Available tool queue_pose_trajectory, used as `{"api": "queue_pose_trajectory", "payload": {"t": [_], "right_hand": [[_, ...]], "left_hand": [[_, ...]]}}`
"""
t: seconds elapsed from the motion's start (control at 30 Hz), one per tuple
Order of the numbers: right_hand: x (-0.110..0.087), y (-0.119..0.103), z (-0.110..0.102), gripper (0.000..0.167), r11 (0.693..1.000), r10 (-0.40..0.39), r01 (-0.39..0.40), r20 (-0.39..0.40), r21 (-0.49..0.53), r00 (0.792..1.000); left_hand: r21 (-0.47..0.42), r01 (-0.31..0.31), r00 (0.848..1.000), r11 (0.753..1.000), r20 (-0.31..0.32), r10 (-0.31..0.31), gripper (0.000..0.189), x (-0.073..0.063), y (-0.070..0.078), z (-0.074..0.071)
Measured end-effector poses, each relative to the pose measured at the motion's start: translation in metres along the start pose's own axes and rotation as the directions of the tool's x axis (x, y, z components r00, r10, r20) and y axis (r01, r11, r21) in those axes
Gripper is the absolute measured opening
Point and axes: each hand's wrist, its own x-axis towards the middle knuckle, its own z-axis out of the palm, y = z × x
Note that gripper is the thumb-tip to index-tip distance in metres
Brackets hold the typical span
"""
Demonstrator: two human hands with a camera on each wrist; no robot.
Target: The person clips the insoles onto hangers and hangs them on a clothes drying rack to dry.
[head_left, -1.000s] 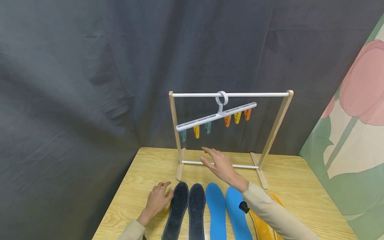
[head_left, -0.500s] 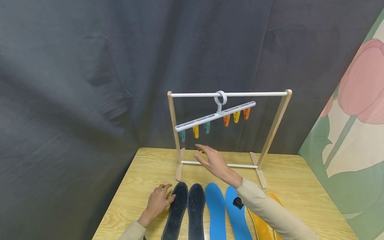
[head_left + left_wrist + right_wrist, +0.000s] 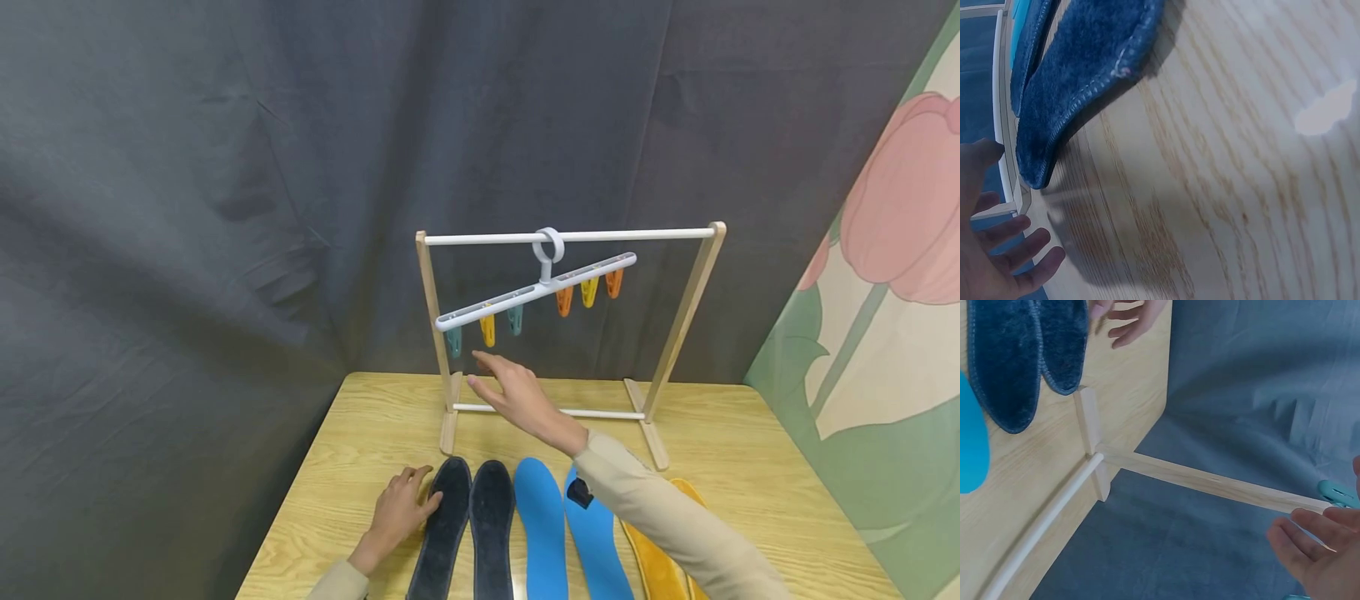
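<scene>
My right hand (image 3: 521, 398) is raised in front of the drying rack (image 3: 684, 321), fingers loosely extended and holding nothing. Its fingertips sit just below a teal peg (image 3: 454, 342) and a yellow peg (image 3: 488, 330) on the white peg hanger (image 3: 495, 308). In the right wrist view, a teal peg (image 3: 1339, 492) shows close behind the fingers. My left hand (image 3: 397, 508) hovers with relaxed, spread fingers beside the left dark fuzzy insole (image 3: 440, 533). Nothing is between those fingers in the left wrist view, where the insole (image 3: 1088, 69) lies on the table.
A second dark insole (image 3: 492, 525), two blue insoles (image 3: 542, 525) and two yellow-orange insoles (image 3: 651, 558) lie in a row on the wooden table (image 3: 757, 483). My right sleeve (image 3: 675, 521) crosses over some. Several more pegs (image 3: 589, 292) hang right. A dark curtain (image 3: 225, 250) stands behind.
My right hand has moved left and slightly up, closer to the left-end pegs. My left hand has shifted only slightly. The insoles and hanger look the same.
</scene>
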Motion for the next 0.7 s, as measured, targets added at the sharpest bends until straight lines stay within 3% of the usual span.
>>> {"api": "queue_pose_trajectory", "payload": {"t": [0.47, 0.7], "right_hand": [[0.021, -0.014, -0.002, 0.054, 0.998, 0.013, -0.011, -0.038, 0.062, 0.999], [0.029, -0.018, -0.005, 0.054, 0.985, 0.056, -0.053, -0.015, 0.167, 0.998]], "left_hand": [[0.045, -0.034, 0.999, 0.998, 0.016, 0.033, 0.051, 0.000, 0.002, 0.007], [0.069, -0.068, 0.998, 0.995, 0.010, 0.067, 0.050, -0.001, 0.003, 0.010]]}}
